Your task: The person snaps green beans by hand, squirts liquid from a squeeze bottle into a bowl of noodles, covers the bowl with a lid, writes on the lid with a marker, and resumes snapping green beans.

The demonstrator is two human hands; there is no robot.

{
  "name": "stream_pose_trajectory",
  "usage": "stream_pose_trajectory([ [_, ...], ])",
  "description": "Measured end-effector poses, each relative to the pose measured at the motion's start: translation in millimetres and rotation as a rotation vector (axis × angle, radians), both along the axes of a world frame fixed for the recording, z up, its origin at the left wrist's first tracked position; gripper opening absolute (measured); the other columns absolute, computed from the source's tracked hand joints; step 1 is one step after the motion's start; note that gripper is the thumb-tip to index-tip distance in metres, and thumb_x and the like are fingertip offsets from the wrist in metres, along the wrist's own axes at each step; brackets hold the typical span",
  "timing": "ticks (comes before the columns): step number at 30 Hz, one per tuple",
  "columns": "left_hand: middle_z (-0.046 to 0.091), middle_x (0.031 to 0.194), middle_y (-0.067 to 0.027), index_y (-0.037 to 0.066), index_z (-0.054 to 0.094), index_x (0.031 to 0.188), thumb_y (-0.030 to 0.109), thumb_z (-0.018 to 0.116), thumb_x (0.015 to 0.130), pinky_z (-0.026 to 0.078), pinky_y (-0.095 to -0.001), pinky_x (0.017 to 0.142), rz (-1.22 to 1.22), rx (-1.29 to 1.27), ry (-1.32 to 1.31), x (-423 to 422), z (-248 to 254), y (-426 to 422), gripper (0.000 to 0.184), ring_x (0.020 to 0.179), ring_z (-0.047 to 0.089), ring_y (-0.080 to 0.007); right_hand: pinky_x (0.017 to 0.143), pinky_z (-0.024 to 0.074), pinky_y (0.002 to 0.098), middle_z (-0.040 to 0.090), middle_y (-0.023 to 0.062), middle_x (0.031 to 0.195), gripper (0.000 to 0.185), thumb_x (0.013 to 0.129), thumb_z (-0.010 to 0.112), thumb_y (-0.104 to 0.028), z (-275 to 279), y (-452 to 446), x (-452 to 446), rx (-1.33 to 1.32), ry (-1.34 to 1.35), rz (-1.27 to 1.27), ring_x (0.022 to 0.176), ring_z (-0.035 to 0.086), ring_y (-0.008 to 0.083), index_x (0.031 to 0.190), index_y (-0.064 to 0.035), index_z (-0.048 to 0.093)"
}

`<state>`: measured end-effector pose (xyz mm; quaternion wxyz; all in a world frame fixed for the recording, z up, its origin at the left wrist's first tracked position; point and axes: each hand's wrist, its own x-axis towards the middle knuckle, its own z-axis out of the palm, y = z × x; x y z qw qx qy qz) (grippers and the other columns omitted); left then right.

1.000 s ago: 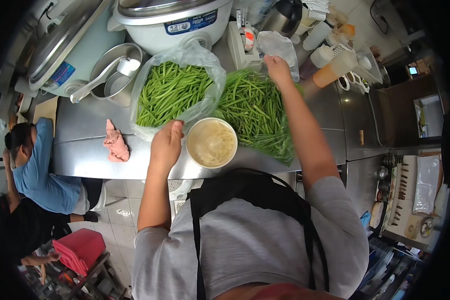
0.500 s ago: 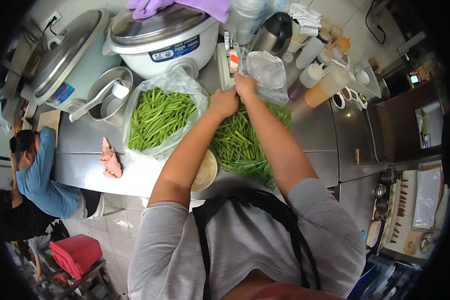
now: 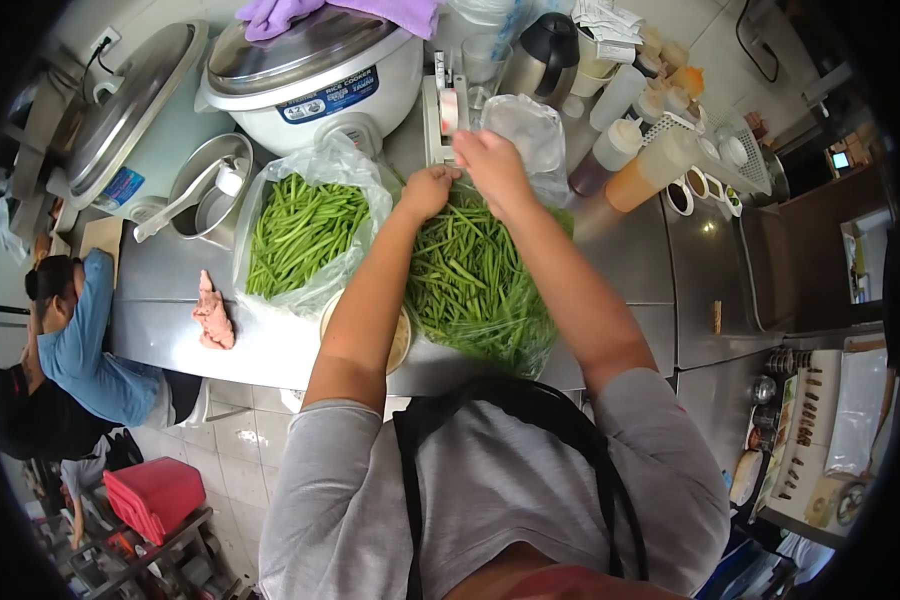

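Observation:
A clear plastic bag of cut green beans [image 3: 475, 270] lies on the steel counter between my forearms. My left hand [image 3: 428, 193] is closed at the far edge of this bag, pinching its plastic. Just up and to the right, my right hand [image 3: 492, 165] is also closed, its fingers curled beside the tape dispenser [image 3: 442, 120]; what it holds is hidden. The dispenser has a pale roll on it and stands at the far end of the bag. Left of my left arm sits a second open plastic bag of green beans [image 3: 305, 235].
Behind are a white rice cooker [image 3: 310, 90], another cooker [image 3: 135, 120] and a metal pot [image 3: 210, 190]. Raw meat [image 3: 212, 312] lies at left; a round tub [image 3: 400, 345] is partly under my left arm. Sauce bottles [image 3: 655, 170] stand right. A person in blue [image 3: 85, 330] leans at far left.
My hands have moved apart slightly: the left went left and a little down, the right lifted off the dispenser's front. The view has shifted a little, and more of the nearer beans shows.

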<state>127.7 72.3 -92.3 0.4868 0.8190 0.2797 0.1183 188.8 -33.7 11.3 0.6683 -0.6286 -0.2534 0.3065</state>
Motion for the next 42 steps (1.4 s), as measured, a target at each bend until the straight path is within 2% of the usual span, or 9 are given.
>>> stream_pose_trajectory([
  [3, 0.059, 0.082, -0.0097, -0.001, 0.062, 0.083, 0.029, 0.050, 0.078, 0.038, -0.0285, 0.069, 0.105, -0.538, -0.033, 8, 7, 8, 0.033, 0.070, 0.049, -0.0169, 0.052, 0.0372, 0.0226, 0.050, 0.0005, 0.062, 0.017, 0.079, 0.053, -0.017, 9, -71, -43, -0.099, -0.216, 0.015, 0.057, 0.044, 0.0069, 0.071, -0.0025, 0.052],
  [6, 0.058, 0.076, -0.0060, 0.000, 0.062, 0.080, 0.027, 0.055, 0.077, 0.037, -0.0236, 0.065, 0.173, -0.719, -0.125, 10, 21, 8, 0.029, 0.062, 0.044, -0.0131, 0.050, 0.0376, 0.0245, 0.050, 0.0038, 0.059, 0.016, 0.077, 0.056, -0.013, -3, -126, -91, -0.126, -0.281, 0.103, 0.054, 0.045, 0.0091, 0.069, -0.0004, 0.051],
  [12, 0.057, 0.071, -0.0073, -0.002, 0.062, 0.078, 0.034, 0.065, 0.069, 0.036, -0.0229, 0.065, 0.250, -0.468, -0.097, 14, 21, -10, 0.038, 0.067, 0.046, -0.0138, 0.053, 0.0382, 0.0274, 0.051, 0.0090, 0.065, 0.018, 0.077, 0.056, -0.012, -16, -144, -102, -0.085, -0.393, 0.090, 0.055, 0.046, 0.0162, 0.069, 0.0017, 0.049],
  [15, 0.060, 0.077, -0.0106, 0.000, 0.062, 0.081, 0.034, 0.063, 0.069, 0.038, -0.0291, 0.069, 0.311, -0.157, 0.128, 28, -9, 4, 0.037, 0.071, 0.053, -0.0177, 0.053, 0.0370, 0.0219, 0.049, 0.0015, 0.064, 0.013, 0.080, 0.052, -0.009, -19, -144, -97, -0.144, -0.378, 0.117, 0.059, 0.042, 0.0066, 0.072, 0.0006, 0.050],
  [21, 0.059, 0.096, -0.0114, 0.007, 0.061, 0.091, 0.034, 0.054, 0.072, 0.036, -0.0451, 0.081, 0.277, 0.494, 0.439, 22, 55, -19, 0.034, 0.093, 0.054, -0.0261, 0.050, 0.0375, 0.0290, 0.048, 0.0099, 0.058, 0.020, 0.078, 0.056, -0.016, -27, -139, -96, -0.188, -0.375, 0.036, 0.052, 0.045, 0.0167, 0.068, 0.0005, 0.050],
  [27, 0.061, 0.093, -0.0098, 0.009, 0.062, 0.090, 0.031, 0.053, 0.072, 0.040, -0.0396, 0.076, 0.239, 0.669, 0.437, 13, 45, -6, 0.029, 0.087, 0.057, -0.0268, 0.054, 0.0388, 0.0233, 0.050, 0.0028, 0.062, 0.014, 0.081, 0.052, -0.013, -34, -146, -98, -0.149, -0.344, 0.091, 0.058, 0.046, 0.0090, 0.072, -0.0011, 0.050],
  [30, 0.062, 0.084, -0.0098, 0.007, 0.064, 0.079, 0.031, 0.056, 0.071, 0.044, -0.0356, 0.068, 0.210, 0.487, 0.175, -17, 80, 10, 0.027, 0.081, 0.059, -0.0279, 0.055, 0.0394, 0.0226, 0.053, 0.0031, 0.069, 0.011, 0.080, 0.052, -0.009, -34, -151, -109, -0.047, -0.279, 0.231, 0.060, 0.046, 0.0079, 0.074, -0.0008, 0.050],
  [34, 0.058, 0.063, -0.0064, -0.001, 0.062, 0.075, 0.023, 0.059, 0.073, 0.042, -0.0253, 0.052, 0.316, 0.000, -0.397, -114, 148, 26, 0.024, 0.056, 0.055, -0.0148, 0.058, 0.0403, 0.0220, 0.054, 0.0061, 0.086, 0.006, 0.080, 0.051, -0.005, -30, -140, -138, 0.087, -0.028, 0.440, 0.063, 0.047, 0.0078, 0.077, -0.0003, 0.049],
  [42, 0.054, 0.066, -0.0021, -0.003, 0.057, 0.086, 0.016, 0.057, 0.078, 0.040, -0.0174, 0.047, 0.699, -0.408, -0.481, -286, 116, 12, 0.020, 0.052, 0.050, -0.0077, 0.067, 0.0418, 0.0258, 0.055, 0.0098, 0.090, 0.008, 0.077, 0.055, -0.007, -65, -108, -173, 0.042, -0.261, 0.679, 0.075, 0.053, 0.0155, 0.075, -0.0010, 0.051],
])
